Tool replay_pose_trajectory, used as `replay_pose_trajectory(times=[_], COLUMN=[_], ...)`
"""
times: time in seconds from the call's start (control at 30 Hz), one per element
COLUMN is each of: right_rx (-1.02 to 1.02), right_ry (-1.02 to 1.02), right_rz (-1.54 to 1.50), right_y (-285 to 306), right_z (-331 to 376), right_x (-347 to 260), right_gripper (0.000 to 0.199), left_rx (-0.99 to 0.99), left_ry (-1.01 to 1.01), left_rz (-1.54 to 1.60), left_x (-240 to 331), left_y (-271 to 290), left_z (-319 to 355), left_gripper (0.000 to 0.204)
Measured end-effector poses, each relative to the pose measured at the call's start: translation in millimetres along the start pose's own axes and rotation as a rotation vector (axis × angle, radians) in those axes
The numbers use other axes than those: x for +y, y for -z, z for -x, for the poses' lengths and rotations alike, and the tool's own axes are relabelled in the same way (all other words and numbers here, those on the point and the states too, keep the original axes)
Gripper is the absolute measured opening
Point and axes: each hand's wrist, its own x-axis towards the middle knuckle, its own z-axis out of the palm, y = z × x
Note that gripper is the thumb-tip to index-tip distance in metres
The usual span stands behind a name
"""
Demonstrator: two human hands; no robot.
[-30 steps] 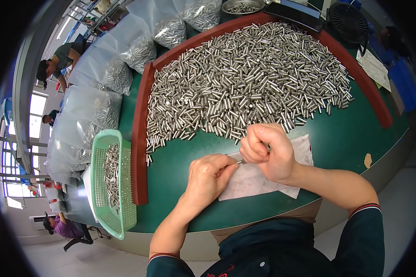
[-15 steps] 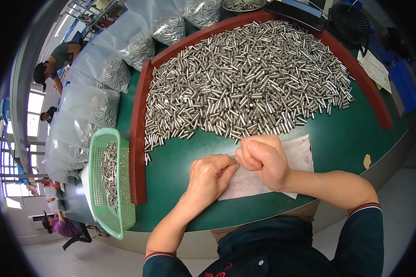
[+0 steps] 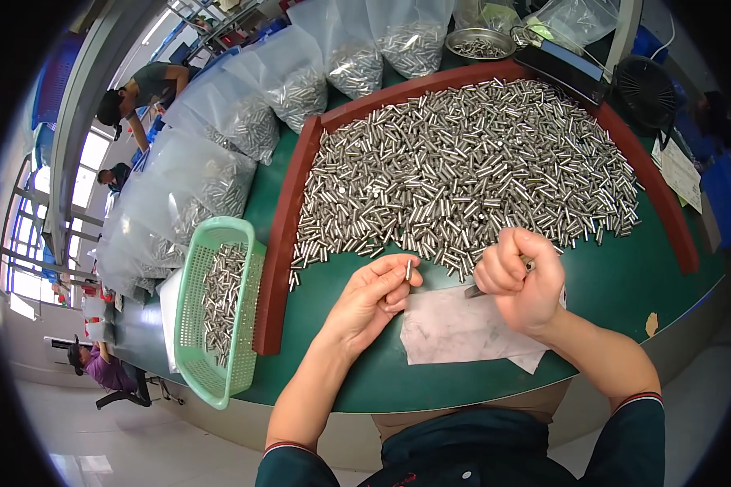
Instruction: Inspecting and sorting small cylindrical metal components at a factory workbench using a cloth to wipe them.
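Between the thumb and fingers of my left hand (image 3: 369, 299) is a small shiny metal pin (image 3: 409, 270), held upright. My right hand (image 3: 526, 280) is curled into a fist to the right. A dark grey, flat-looking tip (image 3: 473, 291) juts from its fingers; the rest is hidden, so I cannot tell its kind. Below both hands a stained whitish cloth (image 3: 455, 329) lies on the green table. A wide heap of metal pins (image 3: 463, 174) spreads just beyond the hands.
Dark red rails (image 3: 288, 243) border the heap. Left of them stands a green plastic basket (image 3: 248, 325) with pins inside. Clear bags of pins (image 3: 300, 85) line the far left. A metal bowl (image 3: 481, 45) and a black fan (image 3: 644, 93) are at the back. Other people work at far left.
My hands were close together over the cloth; now they are apart, the right one farther right. The pin in my left hand has come into sight. The whole view has shifted.
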Motion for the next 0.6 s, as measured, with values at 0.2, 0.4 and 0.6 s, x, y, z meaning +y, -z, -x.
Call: replay_pose_trajectory(times=[0.2,0.4,0.6], right_rx=[0.011,0.018,0.013], right_ry=[-0.002,-0.006,0.006], right_rz=[0.003,0.011,0.012], right_y=[-2,-2,-2], right_z=[-1,-2,-1], right_x=[0,-2,-2], right_gripper=[0.035,0.036,0.036], left_rx=[0.012,0.030,0.025], left_ry=[0.013,0.037,-0.056], left_rz=[0.008,0.007,0.177], left_x=[2,3,12], left_y=[2,1,9], left_z=[0,-1,2], left_gripper=[0.022,0.023,0.027])
